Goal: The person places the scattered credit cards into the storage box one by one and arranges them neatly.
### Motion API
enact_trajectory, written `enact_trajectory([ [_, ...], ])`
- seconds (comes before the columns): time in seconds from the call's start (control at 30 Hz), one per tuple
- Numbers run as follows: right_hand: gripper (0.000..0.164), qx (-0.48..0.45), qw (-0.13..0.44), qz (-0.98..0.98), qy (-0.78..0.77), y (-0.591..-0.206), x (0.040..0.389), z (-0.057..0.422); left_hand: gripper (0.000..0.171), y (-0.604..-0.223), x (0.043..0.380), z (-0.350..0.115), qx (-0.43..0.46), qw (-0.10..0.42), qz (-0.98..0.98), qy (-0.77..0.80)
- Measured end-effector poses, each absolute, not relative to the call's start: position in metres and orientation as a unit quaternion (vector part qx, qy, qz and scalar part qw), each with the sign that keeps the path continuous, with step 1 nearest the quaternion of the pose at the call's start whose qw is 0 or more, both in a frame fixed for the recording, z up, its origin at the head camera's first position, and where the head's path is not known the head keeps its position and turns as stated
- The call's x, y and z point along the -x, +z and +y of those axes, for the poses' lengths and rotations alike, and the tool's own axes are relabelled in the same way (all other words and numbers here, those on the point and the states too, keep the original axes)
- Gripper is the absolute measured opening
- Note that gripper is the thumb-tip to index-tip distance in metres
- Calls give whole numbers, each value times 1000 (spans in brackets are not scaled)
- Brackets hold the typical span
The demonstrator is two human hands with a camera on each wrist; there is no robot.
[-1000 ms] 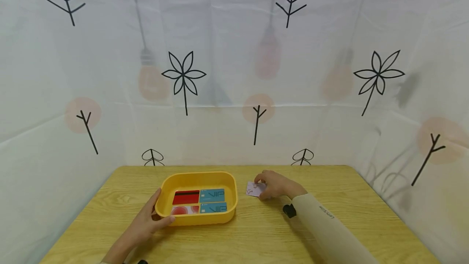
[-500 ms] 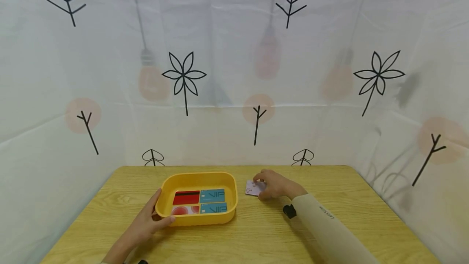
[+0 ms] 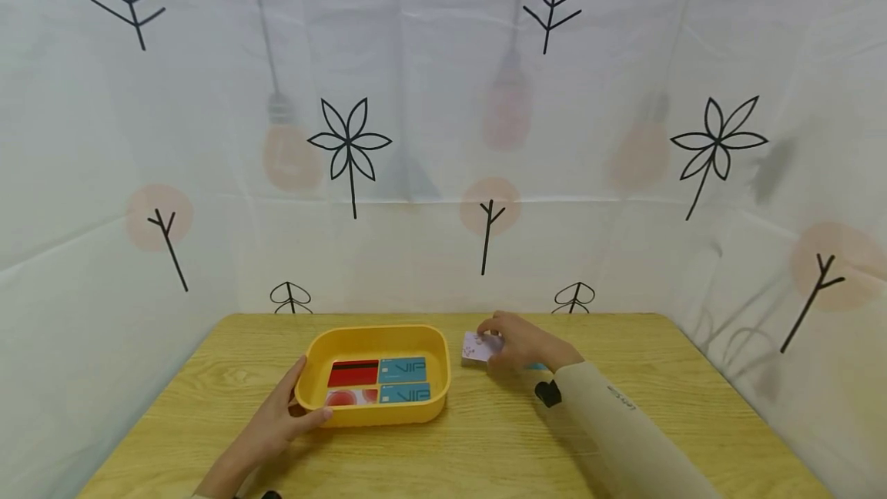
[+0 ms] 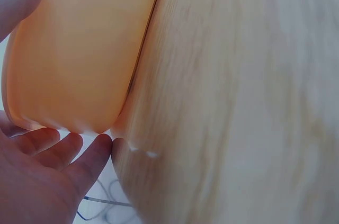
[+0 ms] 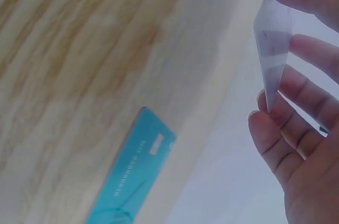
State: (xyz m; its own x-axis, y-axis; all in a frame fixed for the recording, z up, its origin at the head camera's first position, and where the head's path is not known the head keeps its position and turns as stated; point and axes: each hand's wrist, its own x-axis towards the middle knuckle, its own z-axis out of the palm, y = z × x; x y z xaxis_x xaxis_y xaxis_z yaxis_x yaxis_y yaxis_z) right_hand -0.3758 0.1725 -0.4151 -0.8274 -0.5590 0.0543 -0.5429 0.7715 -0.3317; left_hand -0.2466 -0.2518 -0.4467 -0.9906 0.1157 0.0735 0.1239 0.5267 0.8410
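A yellow plastic tray (image 3: 388,414) stands on the table, left of centre. My left hand (image 3: 277,414) holds its near left corner, thumb on the front wall and fingers against the end wall. To the right of the tray, my right hand (image 3: 523,341) pinches a pale purple card (image 3: 474,346) with a small reddish pattern, between thumb and fingers. In the right wrist view this card (image 5: 274,49) is clear of the table. A blue card (image 5: 130,171) lies on the tabletop below the hand; in the head view the hand mostly hides it.
Inside the tray lie a red card (image 3: 353,373) with a black stripe, a card with pink circles (image 3: 352,397) and two blue VIP cards, one behind (image 3: 403,370) and one in front (image 3: 405,393). A patterned white curtain (image 3: 430,252) hangs behind the wooden table (image 3: 443,460).
My right hand has risen slightly from the table with the purple card, and part of a blue card shows beneath it. My left hand and the tray stay where they were.
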Motion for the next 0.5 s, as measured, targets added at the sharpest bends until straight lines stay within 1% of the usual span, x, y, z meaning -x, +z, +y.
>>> enact_trajectory([
  [0.13,54,311,10,936,-165,-409,376,169,102,-448,247,-252,70,8,-873,-483],
  [0.37,52,292,18,941,-173,-398,374,166,102,-448,247,-252,75,7,-876,-476],
  [0.5,53,296,11,940,-167,-391,375,162,102,-446,247,-252,72,7,-877,-476],
])
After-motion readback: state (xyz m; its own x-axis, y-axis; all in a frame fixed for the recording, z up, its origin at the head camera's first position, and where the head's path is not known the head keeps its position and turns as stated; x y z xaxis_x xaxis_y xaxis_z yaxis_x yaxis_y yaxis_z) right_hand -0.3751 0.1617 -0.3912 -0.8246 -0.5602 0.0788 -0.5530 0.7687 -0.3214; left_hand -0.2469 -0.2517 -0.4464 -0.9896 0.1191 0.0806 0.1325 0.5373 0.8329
